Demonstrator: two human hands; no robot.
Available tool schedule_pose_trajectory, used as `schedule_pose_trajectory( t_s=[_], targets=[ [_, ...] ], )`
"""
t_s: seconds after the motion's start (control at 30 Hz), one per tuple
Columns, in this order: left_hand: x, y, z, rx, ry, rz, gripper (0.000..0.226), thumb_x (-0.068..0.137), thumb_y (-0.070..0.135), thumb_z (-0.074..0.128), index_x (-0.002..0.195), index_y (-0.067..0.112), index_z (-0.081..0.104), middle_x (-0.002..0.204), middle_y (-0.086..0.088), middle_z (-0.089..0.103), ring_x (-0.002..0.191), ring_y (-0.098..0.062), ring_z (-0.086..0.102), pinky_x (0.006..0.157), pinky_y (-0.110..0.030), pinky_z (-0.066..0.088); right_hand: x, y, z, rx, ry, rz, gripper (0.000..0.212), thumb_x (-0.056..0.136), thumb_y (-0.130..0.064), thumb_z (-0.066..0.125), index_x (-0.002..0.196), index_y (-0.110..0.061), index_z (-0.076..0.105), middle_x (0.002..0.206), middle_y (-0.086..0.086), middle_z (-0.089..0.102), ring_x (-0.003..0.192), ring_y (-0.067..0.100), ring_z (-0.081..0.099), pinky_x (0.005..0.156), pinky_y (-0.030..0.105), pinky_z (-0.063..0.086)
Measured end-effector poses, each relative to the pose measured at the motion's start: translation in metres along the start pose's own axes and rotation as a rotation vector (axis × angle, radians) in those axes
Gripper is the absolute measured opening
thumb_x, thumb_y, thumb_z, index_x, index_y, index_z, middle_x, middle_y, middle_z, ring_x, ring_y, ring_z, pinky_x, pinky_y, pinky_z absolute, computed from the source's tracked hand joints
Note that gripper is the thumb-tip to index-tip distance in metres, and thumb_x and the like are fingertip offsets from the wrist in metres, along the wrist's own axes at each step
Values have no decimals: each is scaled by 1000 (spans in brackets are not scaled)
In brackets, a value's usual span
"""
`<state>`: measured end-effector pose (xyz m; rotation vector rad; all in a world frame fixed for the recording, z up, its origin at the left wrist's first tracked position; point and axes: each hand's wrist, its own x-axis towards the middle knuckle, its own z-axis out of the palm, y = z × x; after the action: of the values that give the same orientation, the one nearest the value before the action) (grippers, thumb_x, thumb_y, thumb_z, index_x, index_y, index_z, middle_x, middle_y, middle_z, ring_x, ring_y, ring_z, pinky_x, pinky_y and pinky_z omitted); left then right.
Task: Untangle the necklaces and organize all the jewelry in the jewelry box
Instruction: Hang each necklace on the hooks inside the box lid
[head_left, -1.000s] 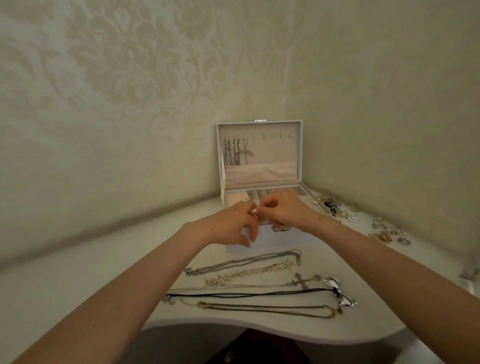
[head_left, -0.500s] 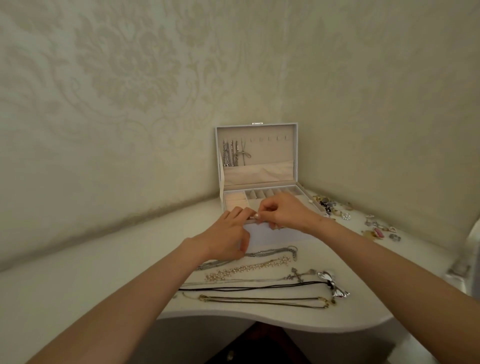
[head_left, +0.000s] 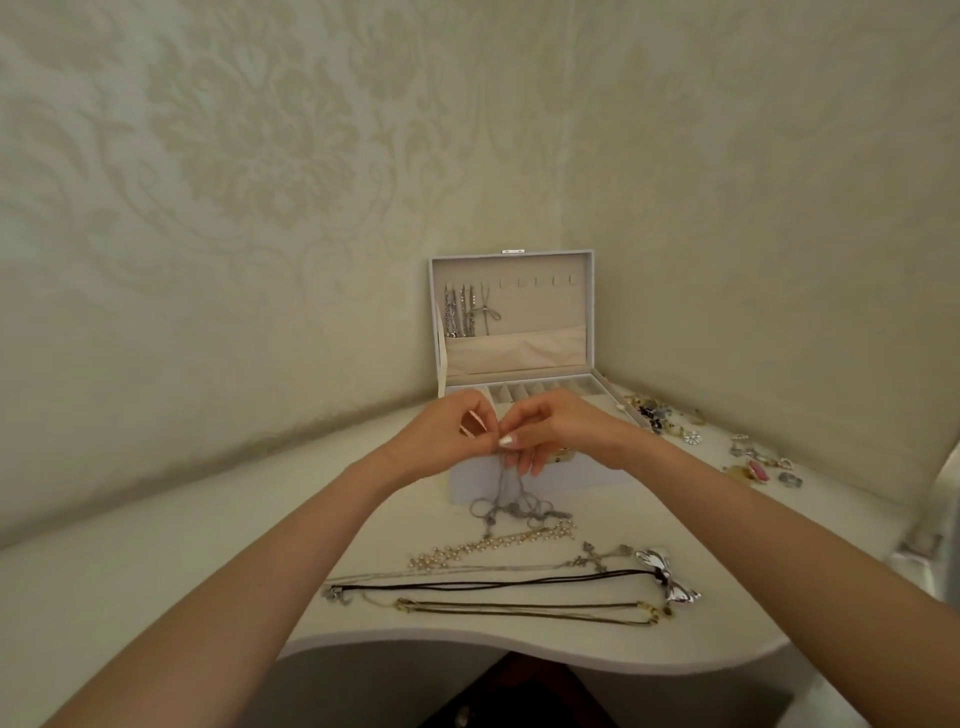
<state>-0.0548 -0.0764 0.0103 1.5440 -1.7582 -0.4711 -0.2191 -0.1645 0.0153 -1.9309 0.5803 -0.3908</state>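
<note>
Pinching grey chain (head_left: 508, 493): left hand (head_left: 448, 440), right hand (head_left: 557, 432).

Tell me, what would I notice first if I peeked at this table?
First, the two hands in the middle: the left hand and right hand pinch a thin silver chain, its lower end bunched on the white table. Behind them stands the open jewelry box, necklaces hanging in its lid. In front, other necklaces lie in rows, one with a shiny silver bow.
</note>
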Motion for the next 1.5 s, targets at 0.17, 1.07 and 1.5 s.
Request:
schedule_pose_trajectory(
  t_s=[0.17, 1.07, 1.5],
  targets=[
    [0, 3, -1, -150, 34, -85, 14, 85, 7, 62, 78, 16, 54, 71, 3, 60, 71, -9, 57, 70, -20, 44, 0, -3, -4, -63, 22, 12, 3, 83, -11, 69, 82, -8, 70, 64, 4, 66, 56, 10, 60, 59, 21, 48],
    [15, 5, -22, -813, 420, -207, 23, 98, 15, 44, 86, 9, 63, 56, 3, 62, 47, -9, 58, 46, -18, 48, 10, 1, -68, 693, 506, -216, 23, 92, -6, 49, 106, -16, 65, 60, -3, 55, 44, 6, 37, 38, 16, 25],
    [57, 12, -32, -346, 405, -109, 16, 90, 10, 59, 76, 18, 61, 78, 5, 61, 73, -4, 54, 63, -10, 42, 18, 12, -66, 376, 477, -83, 22, 89, 0, 53, 96, -14, 69, 73, 3, 71, 58, 12, 56, 56, 21, 47]
  ],
)
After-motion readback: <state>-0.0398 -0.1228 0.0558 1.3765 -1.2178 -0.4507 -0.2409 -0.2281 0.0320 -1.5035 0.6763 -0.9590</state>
